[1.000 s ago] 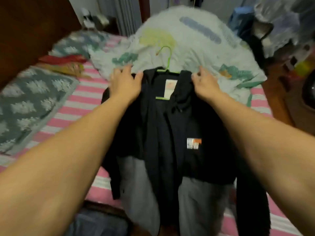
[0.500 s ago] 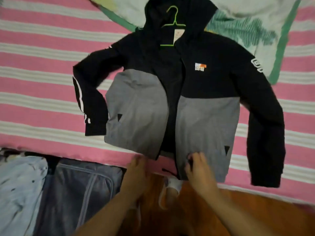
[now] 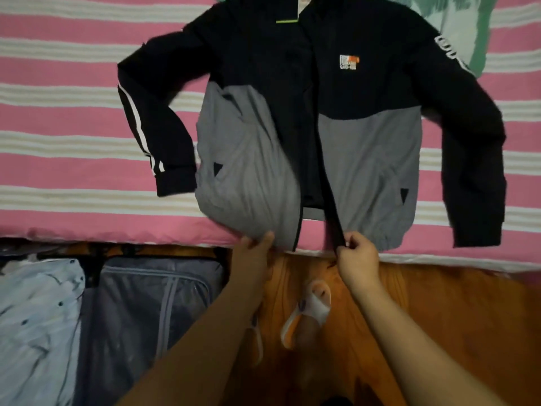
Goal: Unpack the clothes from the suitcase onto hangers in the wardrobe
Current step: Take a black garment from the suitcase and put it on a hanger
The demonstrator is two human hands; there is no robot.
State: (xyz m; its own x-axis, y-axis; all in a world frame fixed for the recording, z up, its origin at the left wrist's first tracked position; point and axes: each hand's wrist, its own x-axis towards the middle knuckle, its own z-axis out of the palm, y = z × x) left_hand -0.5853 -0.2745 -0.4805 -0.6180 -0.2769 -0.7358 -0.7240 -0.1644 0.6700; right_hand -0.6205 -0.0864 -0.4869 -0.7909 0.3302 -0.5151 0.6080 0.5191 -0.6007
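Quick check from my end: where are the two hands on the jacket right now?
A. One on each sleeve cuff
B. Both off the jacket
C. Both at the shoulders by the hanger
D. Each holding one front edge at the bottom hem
D: the left hand grips the hem of one front panel of the jacket and the right hand pinches the other panel's dark zipper edge, at the edge of the bed.

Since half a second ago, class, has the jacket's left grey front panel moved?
Yes. The left hand has pulled the grey panel toward the bed edge, bunching it; the hem now hangs past the edge.
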